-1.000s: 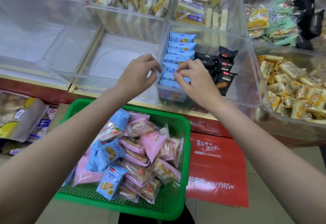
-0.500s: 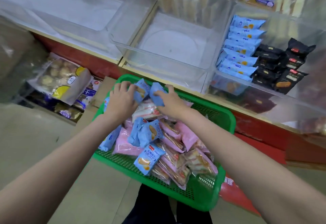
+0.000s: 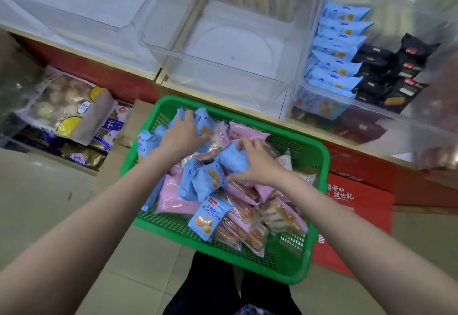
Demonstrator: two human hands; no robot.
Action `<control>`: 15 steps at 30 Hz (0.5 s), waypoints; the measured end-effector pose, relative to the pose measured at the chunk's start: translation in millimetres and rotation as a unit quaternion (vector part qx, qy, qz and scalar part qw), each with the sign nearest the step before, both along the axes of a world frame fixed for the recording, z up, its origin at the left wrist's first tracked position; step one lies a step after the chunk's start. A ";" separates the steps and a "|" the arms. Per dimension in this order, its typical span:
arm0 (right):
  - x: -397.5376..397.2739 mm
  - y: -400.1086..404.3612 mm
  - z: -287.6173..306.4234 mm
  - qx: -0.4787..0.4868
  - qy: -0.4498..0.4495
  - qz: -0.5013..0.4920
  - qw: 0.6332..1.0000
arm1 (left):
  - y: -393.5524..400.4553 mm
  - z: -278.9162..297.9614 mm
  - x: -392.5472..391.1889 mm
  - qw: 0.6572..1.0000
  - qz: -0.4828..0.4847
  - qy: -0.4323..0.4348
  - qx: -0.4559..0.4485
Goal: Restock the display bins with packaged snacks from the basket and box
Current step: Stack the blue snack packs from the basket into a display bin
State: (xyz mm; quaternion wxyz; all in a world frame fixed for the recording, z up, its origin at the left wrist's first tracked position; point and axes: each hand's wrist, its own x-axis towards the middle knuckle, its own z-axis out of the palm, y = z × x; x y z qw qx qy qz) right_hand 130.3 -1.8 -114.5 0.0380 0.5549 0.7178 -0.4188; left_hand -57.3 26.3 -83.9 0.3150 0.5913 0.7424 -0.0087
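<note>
A green basket (image 3: 319,166) stands on the floor in front of me, heaped with blue and pink snack packets. My left hand (image 3: 182,132) grips a blue packet (image 3: 204,122) at the basket's far left. My right hand (image 3: 257,161) holds another blue packet (image 3: 233,158) in the middle of the heap. More blue packets (image 3: 207,182) lie loose just below both hands. On the shelf at the upper right, a clear display bin (image 3: 322,106) holds a row of blue packets (image 3: 337,49) beside black packets (image 3: 396,72).
An empty clear bin (image 3: 223,76) sits on the shelf straight above the basket, with another clear bin (image 3: 74,5) to its left. Bagged goods (image 3: 67,109) lie in a box at the lower left. A red carton (image 3: 359,205) stands right of the basket.
Both hands left the bin's row of blue packets and dropped into the basket. Each now holds a blue packet there. The view tilted down and left.
</note>
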 end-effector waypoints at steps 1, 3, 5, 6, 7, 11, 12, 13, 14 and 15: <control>-2.4 -2.8 -2.1 0.035 -0.037 0.028 0.998 | -5.8 -0.1 -2.0 1.000 0.007 -0.022 0.001; -2.3 -4.6 2.7 0.065 -0.056 0.039 0.996 | -14.7 2.4 -8.5 0.997 0.039 -0.072 -0.001; 3.3 -0.6 10.9 0.013 0.020 -0.046 0.999 | -21.2 8.2 -12.4 0.983 0.088 -0.159 0.000; 7.2 0.2 16.5 -0.048 0.095 -0.128 0.986 | -24.4 12.4 -12.5 0.971 0.115 -0.210 0.002; 11.6 -0.1 24.3 -0.117 0.193 -0.219 0.949 | -28.1 17.4 -11.3 0.956 0.141 -0.257 0.004; 33.9 -2.0 45.6 -0.339 0.473 -0.406 0.705 | -43.0 31.5 1.5 0.914 0.175 -0.365 -0.019; 37.5 -2.9 48.8 -0.357 0.497 -0.410 0.676 | -45.8 31.9 6.0 0.909 0.171 -0.380 -0.029; 38.8 -4.3 51.6 -0.359 0.502 -0.411 0.671 | -48.0 32.4 11.4 0.904 0.168 -0.391 -0.037; 39.5 -5.6 51.6 -0.347 0.496 -0.407 0.684 | -48.9 31.5 16.2 0.902 0.165 -0.396 -0.042; 38.9 -7.3 52.4 -0.331 0.485 -0.401 0.703 | -48.9 30.7 21.0 0.901 0.165 -0.398 -0.046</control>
